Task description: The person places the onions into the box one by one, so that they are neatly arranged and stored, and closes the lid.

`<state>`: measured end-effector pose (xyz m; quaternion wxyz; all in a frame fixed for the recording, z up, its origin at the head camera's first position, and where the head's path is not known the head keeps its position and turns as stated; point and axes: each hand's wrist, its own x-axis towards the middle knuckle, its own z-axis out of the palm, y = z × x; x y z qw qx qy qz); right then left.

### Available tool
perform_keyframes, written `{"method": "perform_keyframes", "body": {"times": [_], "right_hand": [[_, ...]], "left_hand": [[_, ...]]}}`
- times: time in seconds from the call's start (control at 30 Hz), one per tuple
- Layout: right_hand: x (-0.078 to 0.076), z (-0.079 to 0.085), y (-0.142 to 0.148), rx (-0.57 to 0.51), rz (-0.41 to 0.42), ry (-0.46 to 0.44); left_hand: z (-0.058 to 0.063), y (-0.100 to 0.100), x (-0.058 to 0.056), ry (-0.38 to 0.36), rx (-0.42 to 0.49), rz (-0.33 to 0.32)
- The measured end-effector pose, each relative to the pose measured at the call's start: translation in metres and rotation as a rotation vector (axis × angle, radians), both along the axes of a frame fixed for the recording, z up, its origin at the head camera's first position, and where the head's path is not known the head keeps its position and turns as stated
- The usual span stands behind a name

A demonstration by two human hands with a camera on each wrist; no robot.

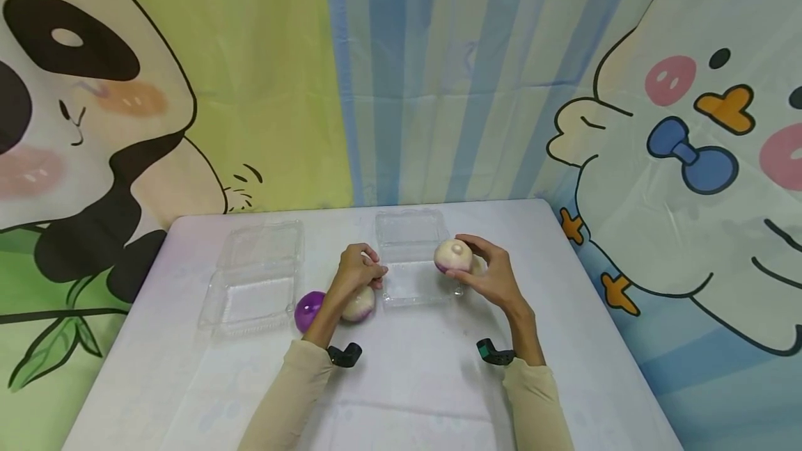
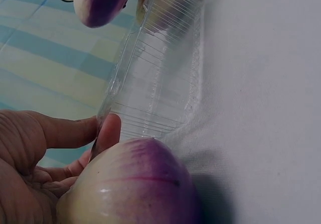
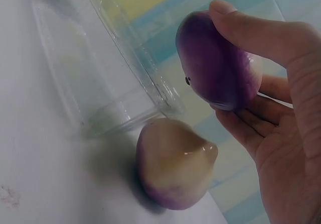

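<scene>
My right hand (image 1: 498,273) grips a purple-and-white turnip (image 3: 215,63) between thumb and fingers, raised over the right side of an open clear plastic clamshell box (image 1: 407,287). With thumb and fingertip, my left hand (image 1: 358,271) pinches the left rim of that box, as the left wrist view shows. Close under the left hand sits a second turnip (image 2: 135,184). A third turnip (image 3: 173,166) rests on the table just right of the box, partly hidden behind the right hand in the head view.
A glossy purple round thing (image 1: 310,310) lies left of my left wrist, partly covered by it. Farther left stands another open clear clamshell box (image 1: 253,301). Both are on a white-covered table (image 1: 401,381), with a cartoon-printed curtain (image 1: 438,75) behind its far edge.
</scene>
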<state>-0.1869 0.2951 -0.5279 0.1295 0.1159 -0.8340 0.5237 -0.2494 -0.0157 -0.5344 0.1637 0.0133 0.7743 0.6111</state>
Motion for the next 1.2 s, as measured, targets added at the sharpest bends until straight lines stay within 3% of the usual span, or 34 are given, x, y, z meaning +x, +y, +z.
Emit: {"method": "perform_keyframes", "body": {"times": [1.2], "right_hand": [[-0.004,-0.008,-0.036,0.033,0.114,-0.033]], "left_hand": [[0.000,0.001,0.001,0.002,-0.018,0.011]]}}
